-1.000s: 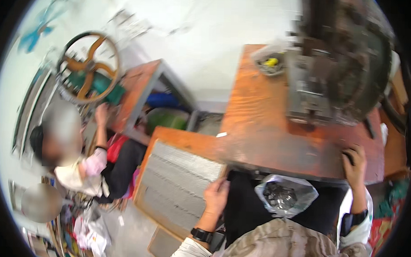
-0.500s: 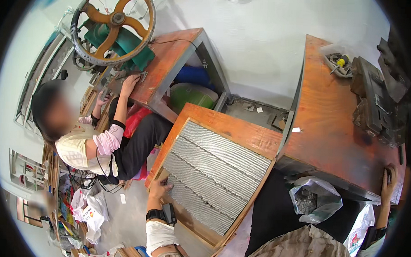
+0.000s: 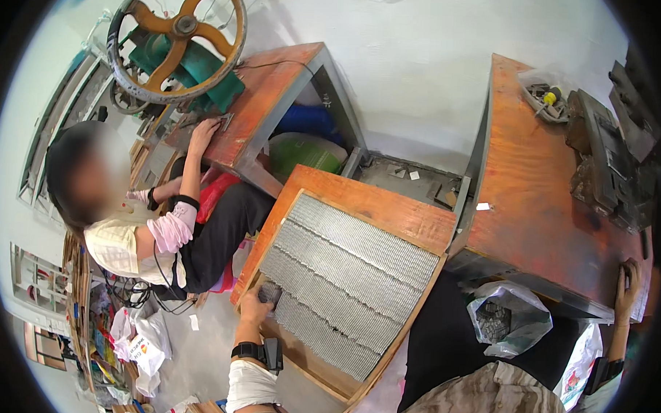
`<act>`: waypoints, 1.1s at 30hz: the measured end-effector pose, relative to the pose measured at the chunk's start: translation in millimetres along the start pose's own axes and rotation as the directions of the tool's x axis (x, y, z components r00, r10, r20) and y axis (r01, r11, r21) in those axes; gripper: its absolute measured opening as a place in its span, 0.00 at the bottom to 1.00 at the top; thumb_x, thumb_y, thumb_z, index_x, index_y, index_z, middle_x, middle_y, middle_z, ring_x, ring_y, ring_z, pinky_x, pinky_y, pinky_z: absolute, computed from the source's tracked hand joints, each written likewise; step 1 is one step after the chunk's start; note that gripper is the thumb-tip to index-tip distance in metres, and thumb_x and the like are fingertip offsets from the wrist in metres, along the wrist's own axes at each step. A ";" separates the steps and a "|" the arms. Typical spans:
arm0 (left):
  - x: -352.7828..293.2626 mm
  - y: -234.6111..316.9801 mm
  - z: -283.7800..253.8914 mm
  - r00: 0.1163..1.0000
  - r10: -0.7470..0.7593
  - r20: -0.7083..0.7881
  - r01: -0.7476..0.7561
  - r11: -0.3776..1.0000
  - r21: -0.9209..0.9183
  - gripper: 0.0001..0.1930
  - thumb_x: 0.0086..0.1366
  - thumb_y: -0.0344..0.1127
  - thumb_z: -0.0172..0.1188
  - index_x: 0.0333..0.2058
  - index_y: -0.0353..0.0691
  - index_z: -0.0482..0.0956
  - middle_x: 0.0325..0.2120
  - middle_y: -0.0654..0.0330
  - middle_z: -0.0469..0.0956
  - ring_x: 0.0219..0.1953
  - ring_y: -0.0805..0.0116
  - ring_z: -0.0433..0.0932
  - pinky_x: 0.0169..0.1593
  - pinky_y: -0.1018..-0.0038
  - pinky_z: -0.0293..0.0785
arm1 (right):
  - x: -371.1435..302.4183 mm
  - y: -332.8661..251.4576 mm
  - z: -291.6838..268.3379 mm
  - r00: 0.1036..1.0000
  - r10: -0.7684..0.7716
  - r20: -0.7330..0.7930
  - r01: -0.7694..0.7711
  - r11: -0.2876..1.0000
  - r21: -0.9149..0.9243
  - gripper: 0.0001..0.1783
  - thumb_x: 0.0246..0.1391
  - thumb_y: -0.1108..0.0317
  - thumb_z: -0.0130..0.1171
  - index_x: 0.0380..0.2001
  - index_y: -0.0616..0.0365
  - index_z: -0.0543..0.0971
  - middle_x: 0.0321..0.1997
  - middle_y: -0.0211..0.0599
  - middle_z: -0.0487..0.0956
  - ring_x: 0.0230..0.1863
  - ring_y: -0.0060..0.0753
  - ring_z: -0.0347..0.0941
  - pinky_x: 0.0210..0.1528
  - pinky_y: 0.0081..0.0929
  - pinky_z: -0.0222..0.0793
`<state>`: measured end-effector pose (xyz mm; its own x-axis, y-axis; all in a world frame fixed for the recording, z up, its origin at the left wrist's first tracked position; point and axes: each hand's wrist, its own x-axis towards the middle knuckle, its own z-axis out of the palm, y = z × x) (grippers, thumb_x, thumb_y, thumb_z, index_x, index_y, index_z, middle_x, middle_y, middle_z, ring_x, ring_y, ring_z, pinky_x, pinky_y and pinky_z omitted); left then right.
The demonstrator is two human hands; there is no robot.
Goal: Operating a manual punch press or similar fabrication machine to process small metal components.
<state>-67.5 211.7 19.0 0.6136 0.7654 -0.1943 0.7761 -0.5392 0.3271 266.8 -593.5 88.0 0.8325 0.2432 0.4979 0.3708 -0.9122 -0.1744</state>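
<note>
My left hand point(image 3: 253, 308) is closed around a small bundle of thin grey metal pieces point(image 3: 269, 294), at the left side of a shallow wood-edged tray point(image 3: 317, 371). Tight rows of slim silvery metal pieces point(image 3: 350, 269) fill most of that tray, with a bare strip along its near left side. Far to the right, my right hand point(image 3: 625, 289) rests at the edge of the right table point(image 3: 523, 213). Its fingers point away from me with a dark gap between them; I see nothing plainly held.
A clear plastic bag point(image 3: 512, 322) of grey pieces lies on my lap. Dark metal tooling point(image 3: 608, 165) and a bowl point(image 3: 542, 97) with a yellow-handled tool stand on the right table. At left, a seated person point(image 3: 133, 236) works beside a large handwheel point(image 3: 177, 44).
A bundle of grey metal pieces now shows in my left hand, where none was visible before. My right hand stays at the table edge. The whole view has shifted slightly.
</note>
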 end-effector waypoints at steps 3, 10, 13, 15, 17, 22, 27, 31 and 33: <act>17.1 11.3 8.8 0.984 -0.159 0.083 0.159 0.987 0.005 0.30 0.39 0.29 0.63 0.47 0.32 0.73 0.40 0.41 0.76 0.45 0.52 0.76 0.49 0.69 0.71 | -3.1 -9.8 -13.3 0.998 0.033 -0.049 -0.034 0.999 -0.017 0.08 0.53 0.76 0.52 0.37 0.65 0.74 0.47 0.48 0.72 0.50 0.47 0.68 0.53 0.34 0.61; -13.7 77.9 -33.0 0.989 -0.084 -0.124 -0.021 0.746 -0.665 0.19 0.40 0.26 0.61 0.34 0.23 0.76 0.25 0.55 0.77 0.26 0.67 0.77 0.30 0.76 0.72 | 28.2 -89.7 -16.0 0.995 0.016 -0.100 -0.008 0.997 0.075 0.08 0.39 0.73 0.60 0.27 0.61 0.76 0.34 0.44 0.74 0.38 0.51 0.69 0.41 0.40 0.66; -31.4 212.0 -53.6 0.981 0.175 -0.079 -0.181 0.703 -0.687 0.19 0.41 0.23 0.60 0.36 0.21 0.75 0.27 0.53 0.77 0.28 0.67 0.76 0.31 0.75 0.73 | 33.2 -101.5 -29.9 0.988 -0.039 -0.148 0.054 0.994 0.097 0.07 0.38 0.75 0.61 0.25 0.61 0.75 0.30 0.44 0.72 0.34 0.49 0.68 0.37 0.38 0.66; -49.9 312.8 -61.6 0.925 0.379 0.008 -0.252 0.633 -0.732 0.19 0.43 0.22 0.63 0.37 0.22 0.75 0.29 0.54 0.78 0.30 0.68 0.77 0.35 0.75 0.73 | 30.7 -100.5 -33.2 0.986 -0.048 -0.162 0.066 0.992 0.107 0.08 0.37 0.75 0.61 0.25 0.62 0.75 0.30 0.43 0.73 0.34 0.48 0.68 0.37 0.37 0.66; -66.5 411.9 -51.6 0.790 0.613 -0.019 -0.427 0.528 -0.734 0.20 0.44 0.23 0.61 0.39 0.22 0.74 0.29 0.55 0.77 0.28 0.70 0.76 0.33 0.76 0.72 | 27.8 -95.6 -36.7 0.983 -0.034 -0.178 0.053 0.994 0.100 0.08 0.37 0.75 0.61 0.25 0.62 0.75 0.31 0.43 0.73 0.34 0.48 0.68 0.38 0.37 0.66; -116.5 592.8 -32.3 0.594 0.797 0.108 -0.623 0.541 -0.564 0.17 0.43 0.34 0.65 0.31 0.27 0.79 0.23 0.52 0.79 0.25 0.67 0.78 0.31 0.73 0.73 | 29.2 -91.1 -38.6 0.984 -0.026 -0.177 0.058 0.982 0.178 0.08 0.37 0.74 0.61 0.26 0.61 0.76 0.32 0.42 0.74 0.35 0.46 0.69 0.39 0.35 0.67; -134.1 664.3 0.0 0.584 0.808 -0.075 -0.784 0.539 -0.308 0.19 0.43 0.41 0.67 0.28 0.29 0.80 0.24 0.44 0.79 0.30 0.52 0.79 0.35 0.64 0.74 | 28.3 -87.1 -40.4 0.987 -0.015 -0.162 0.052 0.972 0.229 0.09 0.37 0.73 0.61 0.26 0.60 0.76 0.34 0.40 0.74 0.37 0.44 0.68 0.40 0.35 0.68; -140.0 680.2 21.1 0.541 0.802 -0.252 -0.814 0.425 -0.396 0.23 0.44 0.45 0.68 0.32 0.30 0.79 0.27 0.45 0.79 0.33 0.52 0.79 0.38 0.65 0.73 | 27.5 -84.7 -42.0 0.988 -0.015 -0.157 0.054 0.968 0.246 0.09 0.37 0.73 0.61 0.27 0.59 0.77 0.35 0.39 0.74 0.37 0.44 0.68 0.40 0.34 0.68; -142.3 674.0 19.8 0.510 0.840 -0.187 -0.804 0.388 -0.450 0.20 0.47 0.42 0.66 0.33 0.30 0.79 0.28 0.45 0.79 0.33 0.52 0.79 0.38 0.65 0.73 | 26.3 -82.1 -41.2 0.986 -0.009 -0.165 0.051 0.966 0.253 0.09 0.37 0.72 0.61 0.27 0.59 0.77 0.34 0.39 0.74 0.37 0.44 0.68 0.40 0.34 0.68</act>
<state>371.2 -267.6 248.8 0.9372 0.0034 0.3488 -0.2579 -0.6665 0.6995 241.3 -525.8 150.5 0.7495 0.1933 0.6331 0.5051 -0.7853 -0.3582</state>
